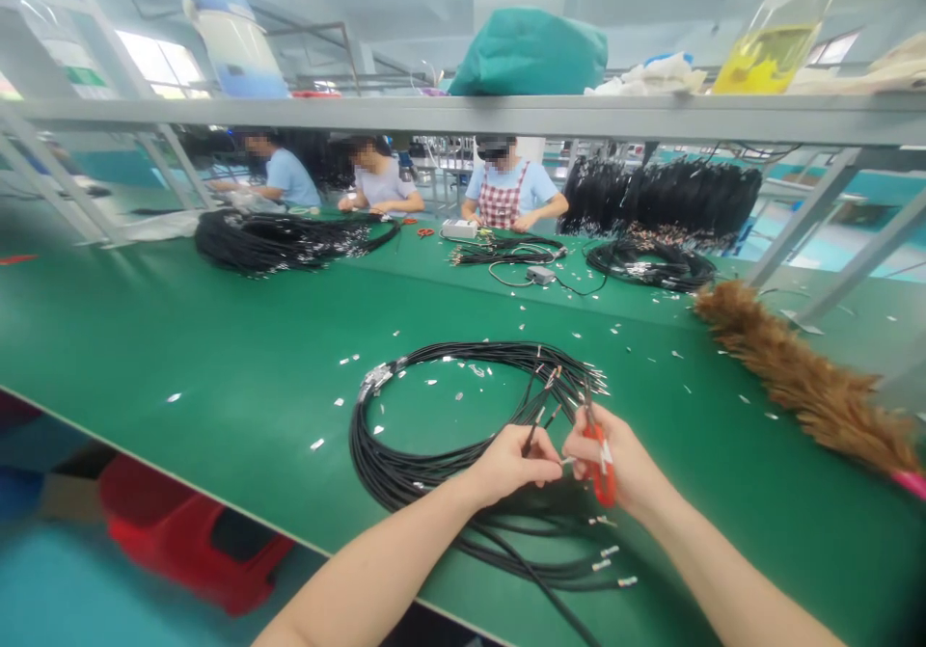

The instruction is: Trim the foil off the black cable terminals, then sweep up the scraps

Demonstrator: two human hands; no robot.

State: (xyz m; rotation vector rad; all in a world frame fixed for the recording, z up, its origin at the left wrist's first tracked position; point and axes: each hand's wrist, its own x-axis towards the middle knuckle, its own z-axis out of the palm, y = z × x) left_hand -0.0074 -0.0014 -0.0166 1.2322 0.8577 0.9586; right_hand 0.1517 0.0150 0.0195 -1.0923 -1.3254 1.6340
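A coil of black cables (368, 444) lies on the green table, bound with clear wrap at its upper left. My left hand (517, 456) pinches one black cable near its end, over the right side of the coil. Close beside it, my right hand (614, 454) holds red-handled scissors (600, 464) in the palm, blades pointing away from me. Its thumb and fingertips meet at the pale tip of the cable. Several cable ends with silvery tips (606, 565) lie below my hands, and more ends fan out beyond them.
White scraps litter the green table (238, 358). A brown feather duster (803, 377) lies at the right. Further back are more cable bundles (282, 240) and a grey box (540, 275). Several people sit across the table beneath a shelf (405, 119). A red stool (180, 531) stands below the left edge.
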